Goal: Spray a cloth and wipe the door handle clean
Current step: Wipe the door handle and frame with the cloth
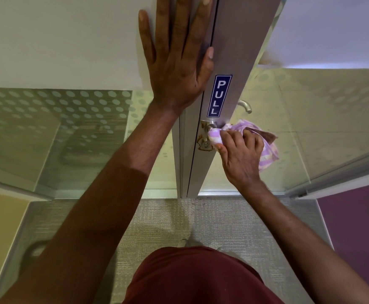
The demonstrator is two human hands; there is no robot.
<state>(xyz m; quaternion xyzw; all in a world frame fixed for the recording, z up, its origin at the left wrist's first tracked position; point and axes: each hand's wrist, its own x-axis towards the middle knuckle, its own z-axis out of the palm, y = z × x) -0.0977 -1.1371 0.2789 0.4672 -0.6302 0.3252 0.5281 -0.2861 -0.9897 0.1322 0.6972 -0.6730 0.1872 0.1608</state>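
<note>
Door handle [210, 126]: mounted on metal door frame [234, 62], just below blue PULL sticker [219, 95]; round base plate visible, lever itself mostly covered by cloth. Keyhole plate [205, 144] directly beneath handle, with brownish marks along its edge.

Cloth [266, 148]: pink and white, bunched, wrapped over handle at left end, remainder hanging loose to right behind knuckles. One brown corner showing at upper right.

Right hand [241, 156]: fingers curled round cloth, thumb tip against cloth near keyhole plate, cloth pressed onto handle.

Left hand [177, 60]: laid flat on door edge above sticker, fingers straight and spread wide, thumb resting against face of frame; fingertips partly cut off at top of view. Nothing held.

Second lever [245, 105]: silver, seen on far side of door through glass, apart from cloth.

Glass panels [58, 110] either side of frame, with dotted frosted pattern. Grey carpet [223, 220] underfoot; purple floor section [358, 227] at right, yellow section at left. Dark red garment [196, 279] at bottom of view, shoe tip [189, 242] just above it.

Containers: none in view; spray bottle not seen.
</note>
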